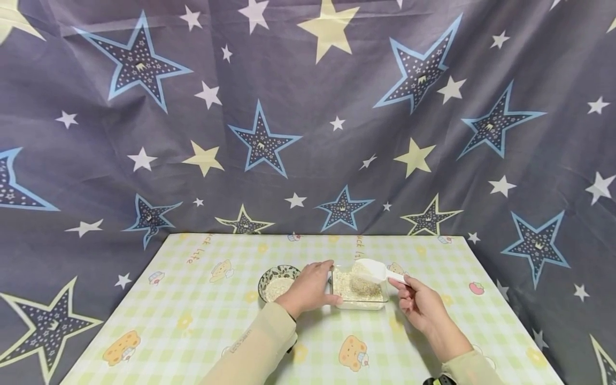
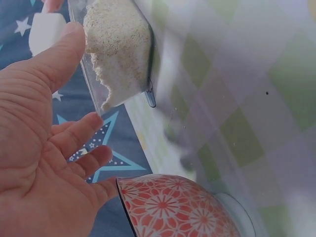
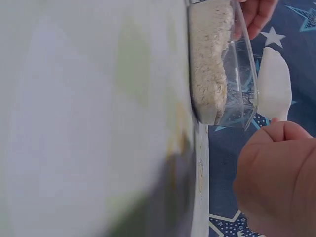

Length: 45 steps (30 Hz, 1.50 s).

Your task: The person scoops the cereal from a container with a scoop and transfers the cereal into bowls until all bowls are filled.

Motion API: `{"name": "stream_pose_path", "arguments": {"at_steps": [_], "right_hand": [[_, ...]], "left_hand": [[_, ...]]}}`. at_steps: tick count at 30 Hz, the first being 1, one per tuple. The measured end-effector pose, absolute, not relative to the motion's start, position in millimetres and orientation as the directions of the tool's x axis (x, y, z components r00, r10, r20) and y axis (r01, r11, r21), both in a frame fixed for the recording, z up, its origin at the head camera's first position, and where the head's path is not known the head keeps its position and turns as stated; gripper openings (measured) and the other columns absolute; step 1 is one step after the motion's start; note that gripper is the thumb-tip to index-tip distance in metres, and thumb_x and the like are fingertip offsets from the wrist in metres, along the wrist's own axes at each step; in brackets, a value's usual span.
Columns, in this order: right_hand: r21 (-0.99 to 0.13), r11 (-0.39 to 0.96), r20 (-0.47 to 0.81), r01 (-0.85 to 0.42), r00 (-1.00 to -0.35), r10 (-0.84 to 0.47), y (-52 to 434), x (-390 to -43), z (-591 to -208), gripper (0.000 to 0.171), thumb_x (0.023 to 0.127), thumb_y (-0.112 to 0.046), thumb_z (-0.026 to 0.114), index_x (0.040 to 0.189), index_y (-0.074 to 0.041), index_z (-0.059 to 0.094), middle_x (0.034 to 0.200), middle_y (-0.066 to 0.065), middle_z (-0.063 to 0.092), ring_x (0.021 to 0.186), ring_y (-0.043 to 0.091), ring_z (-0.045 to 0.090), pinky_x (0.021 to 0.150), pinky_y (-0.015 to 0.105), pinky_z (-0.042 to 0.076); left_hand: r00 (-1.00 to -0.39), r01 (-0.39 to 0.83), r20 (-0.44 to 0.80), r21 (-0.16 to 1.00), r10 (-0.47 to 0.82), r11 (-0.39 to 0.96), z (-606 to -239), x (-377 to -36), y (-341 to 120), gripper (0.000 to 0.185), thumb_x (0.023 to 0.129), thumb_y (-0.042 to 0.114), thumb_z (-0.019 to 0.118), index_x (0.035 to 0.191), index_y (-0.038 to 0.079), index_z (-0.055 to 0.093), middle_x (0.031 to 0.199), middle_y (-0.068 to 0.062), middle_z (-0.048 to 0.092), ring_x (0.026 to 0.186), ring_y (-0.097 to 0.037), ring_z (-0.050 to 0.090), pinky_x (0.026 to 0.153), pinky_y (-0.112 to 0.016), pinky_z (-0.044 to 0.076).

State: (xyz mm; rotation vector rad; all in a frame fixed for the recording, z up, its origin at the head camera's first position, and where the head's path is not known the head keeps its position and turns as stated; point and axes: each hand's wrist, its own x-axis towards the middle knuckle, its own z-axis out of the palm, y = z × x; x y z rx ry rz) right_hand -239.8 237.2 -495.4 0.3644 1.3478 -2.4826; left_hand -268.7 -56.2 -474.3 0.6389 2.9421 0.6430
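Note:
A white scoop is held over the clear rectangular container, its handle pinched by my right hand. Pale oat-like flakes fill the lower part of the container. My left hand is at the container's left end, thumb at the near rim and fingers loosely extended toward the far corner. Just left of that hand stands a bowl, dark-patterned inside and red-flowered outside in the left wrist view, holding similar pale flakes. The hand partly covers its right side.
A checked cloth with cartoon prints covers the table. Behind it hangs a dark curtain with stars, meeting the table's back edge. Both sleeved forearms reach in from the front.

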Motion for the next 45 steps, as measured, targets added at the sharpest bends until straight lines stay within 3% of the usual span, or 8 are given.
{"name": "stream_pose_path", "arguments": {"at_steps": [3, 8, 16, 24, 29, 34, 39, 45], "right_hand": [[-0.723, -0.573, -0.357, 0.386, -0.919, -0.168, 235, -240, -494, 0.036, 0.119, -0.025, 0.029, 0.151, -0.019, 0.016, 0.105, -0.004, 0.071, 0.064, -0.006, 0.034, 0.051, 0.006, 0.024], [-0.702, -0.596, -0.343, 0.390, -0.918, -0.197, 227, -241, -493, 0.049, 0.118, -0.023, 0.027, 0.160, -0.024, 0.001, 0.108, -0.003, 0.073, 0.064, -0.007, 0.035, 0.051, 0.006, 0.023], [-0.671, -0.643, -0.337, 0.369, -0.924, -0.179, 218, -241, -489, 0.023, 0.119, -0.023, 0.028, 0.140, -0.024, 0.021, 0.105, -0.002, 0.072, 0.063, -0.006, 0.038, 0.050, 0.007, 0.023], [-0.645, -0.680, -0.333, 0.349, -0.929, -0.161, 217, -237, -484, 0.024, 0.118, -0.024, 0.029, 0.142, -0.025, 0.023, 0.104, -0.002, 0.073, 0.063, -0.006, 0.036, 0.051, 0.007, 0.020], [-0.653, -0.676, -0.325, 0.342, -0.932, -0.157, 215, -235, -481, 0.027, 0.118, -0.024, 0.030, 0.144, -0.024, 0.023, 0.104, -0.002, 0.072, 0.064, -0.006, 0.037, 0.051, 0.007, 0.021], [-0.673, -0.665, -0.306, 0.323, -0.941, -0.148, 208, -234, -478, 0.031, 0.118, -0.023, 0.032, 0.148, -0.024, 0.023, 0.107, -0.001, 0.071, 0.063, -0.005, 0.037, 0.050, 0.007, 0.022], [-0.708, -0.635, -0.283, 0.309, -0.948, -0.146, 194, -235, -475, 0.023, 0.118, -0.022, 0.031, 0.140, -0.026, 0.025, 0.107, 0.000, 0.072, 0.063, -0.006, 0.037, 0.050, 0.007, 0.022], [-0.750, -0.590, -0.258, 0.300, -0.953, -0.156, 170, -236, -473, 0.018, 0.117, -0.021, 0.033, 0.134, -0.017, 0.027, 0.105, -0.002, 0.075, 0.062, -0.007, 0.038, 0.050, 0.006, 0.023]], "left_hand": [[-0.911, 0.387, 0.030, 0.410, 0.412, 0.826, -474, -269, -56, 0.108, 0.081, 0.052, 0.090, 0.163, 0.002, 0.040, 0.159, -0.014, 0.056, 0.150, -0.037, 0.050, 0.130, -0.050, 0.038], [-0.910, 0.386, 0.028, 0.415, 0.413, 0.824, -474, -269, -57, 0.110, 0.081, 0.053, 0.089, 0.163, 0.001, 0.038, 0.161, -0.014, 0.055, 0.152, -0.036, 0.048, 0.131, -0.050, 0.037], [-0.909, 0.394, 0.044, 0.416, 0.414, 0.820, -476, -267, -58, 0.105, 0.085, 0.052, 0.088, 0.164, 0.004, 0.038, 0.163, -0.015, 0.052, 0.155, -0.038, 0.044, 0.131, -0.053, 0.036], [-0.915, 0.387, 0.106, 0.497, 0.389, 0.777, -465, -257, -79, 0.103, 0.086, 0.052, 0.087, 0.166, 0.008, 0.037, 0.166, -0.010, 0.049, 0.160, -0.039, 0.035, 0.132, -0.059, 0.032], [-0.930, 0.364, 0.157, 0.511, 0.332, 0.779, -465, -248, -119, 0.099, 0.087, 0.050, 0.087, 0.165, 0.011, 0.040, 0.167, -0.010, 0.048, 0.161, -0.038, 0.033, 0.130, -0.062, 0.033], [-0.957, 0.289, 0.163, 0.559, 0.239, 0.777, -471, -236, -160, 0.107, 0.084, 0.051, 0.090, 0.167, 0.010, 0.036, 0.170, -0.013, 0.043, 0.163, -0.040, 0.028, 0.131, -0.065, 0.030], [-0.968, 0.249, 0.150, 0.581, 0.200, 0.775, -481, -229, -184, 0.111, 0.083, 0.057, 0.088, 0.167, 0.009, 0.033, 0.171, -0.020, 0.038, 0.162, -0.045, 0.027, 0.128, -0.071, 0.030], [-0.972, 0.233, 0.142, 0.587, 0.185, 0.776, -491, -226, -192, 0.110, 0.085, 0.059, 0.085, 0.167, 0.007, 0.034, 0.171, -0.020, 0.038, 0.162, -0.045, 0.028, 0.128, -0.069, 0.031]]}}
